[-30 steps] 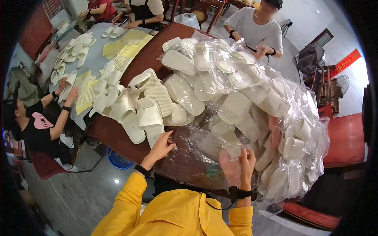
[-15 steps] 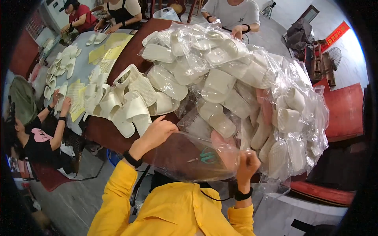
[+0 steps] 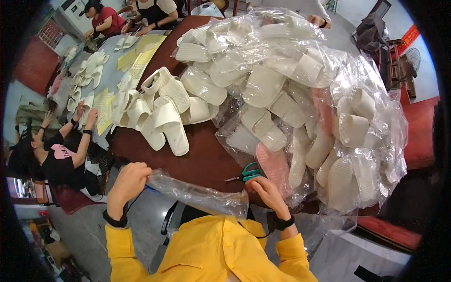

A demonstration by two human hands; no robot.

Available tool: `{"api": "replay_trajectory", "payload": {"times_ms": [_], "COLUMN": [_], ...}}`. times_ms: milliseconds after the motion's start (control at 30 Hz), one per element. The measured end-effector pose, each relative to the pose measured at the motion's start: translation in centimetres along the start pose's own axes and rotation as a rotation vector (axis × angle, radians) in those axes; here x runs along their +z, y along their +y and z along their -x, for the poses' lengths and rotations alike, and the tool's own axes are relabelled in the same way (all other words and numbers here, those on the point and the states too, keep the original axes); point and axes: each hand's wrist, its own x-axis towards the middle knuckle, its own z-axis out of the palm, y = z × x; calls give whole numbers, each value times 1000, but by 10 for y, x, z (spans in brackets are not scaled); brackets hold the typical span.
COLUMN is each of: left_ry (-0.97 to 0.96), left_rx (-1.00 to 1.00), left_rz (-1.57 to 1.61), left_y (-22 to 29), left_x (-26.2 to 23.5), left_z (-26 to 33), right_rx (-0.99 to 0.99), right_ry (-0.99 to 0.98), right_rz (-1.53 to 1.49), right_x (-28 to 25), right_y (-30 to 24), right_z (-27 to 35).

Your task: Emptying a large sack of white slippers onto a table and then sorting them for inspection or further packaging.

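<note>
A clear plastic bag point(image 3: 199, 190) stretches between my hands, in front of the table's near edge. My left hand point(image 3: 129, 184) pinches its left end. At its right end are the curled fingers of my right hand point(image 3: 268, 193), which seem closed on the film. Just beyond those fingers lie scissors with teal handles point(image 3: 250, 172) on the brown table point(image 3: 206, 155). Loose white slippers point(image 3: 170, 124) are heaped past my left hand. Beyond my right hand rises a large pile of bagged white slippers point(image 3: 263, 87), with a pink slipper point(image 3: 273, 168) at its near side.
To the left, a grey table point(image 3: 110, 63) holds more white slippers point(image 3: 89, 70) and yellow textured sheets point(image 3: 141, 54). A person in black point(image 3: 63, 160) works at its near side; others sit at the far end. Red chair parts point(image 3: 418, 134) stand on the right.
My hands have moved left and spread farther apart, and the bag now hangs as a narrower, bunched strip. The scissors, earlier seen through the bag, show uncovered.
</note>
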Motion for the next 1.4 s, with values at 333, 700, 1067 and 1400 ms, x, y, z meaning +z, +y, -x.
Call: {"api": "replay_trajectory", "payload": {"times_ms": [333, 700, 1067, 1400], "left_ry": [25, -82, -190, -3], "left_rx": [201, 443, 431, 481], "left_rz": [111, 305, 266, 191], "left_y": [2, -7, -13, 12], "left_x": [38, 114, 170, 189], "left_z": [-35, -134, -166, -173], "right_rx": [-264, 138, 31, 324], "right_ry": [88, 417, 373, 313], "right_rz": [1204, 1071, 1131, 1085], "right_x": [16, -7, 15, 21], "right_y": [61, 3, 55, 39], "right_z": [-49, -43, -26, -9]}}
